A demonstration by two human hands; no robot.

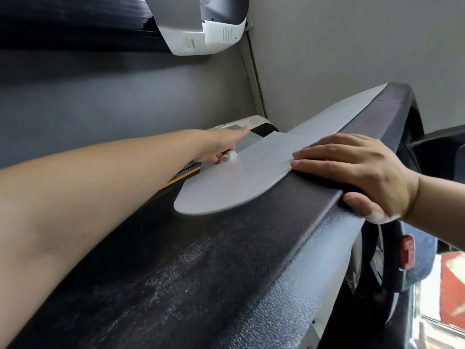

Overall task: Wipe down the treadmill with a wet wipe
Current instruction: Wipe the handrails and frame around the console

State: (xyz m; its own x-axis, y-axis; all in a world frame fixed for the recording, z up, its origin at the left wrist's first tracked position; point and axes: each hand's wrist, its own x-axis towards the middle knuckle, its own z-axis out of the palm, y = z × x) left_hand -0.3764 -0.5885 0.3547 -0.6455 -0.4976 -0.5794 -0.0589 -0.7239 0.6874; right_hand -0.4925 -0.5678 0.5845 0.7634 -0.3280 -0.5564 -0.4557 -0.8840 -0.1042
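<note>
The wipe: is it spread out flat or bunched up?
Bunched up: the wipe shows only as a small white wad under the left hand.

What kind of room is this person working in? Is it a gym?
Probably a home or small exercise corner, though I can't be sure. The left hand wipes a treadmill set close against a plain grey wall, and the right hand braces on its dark textured rail.
</note>
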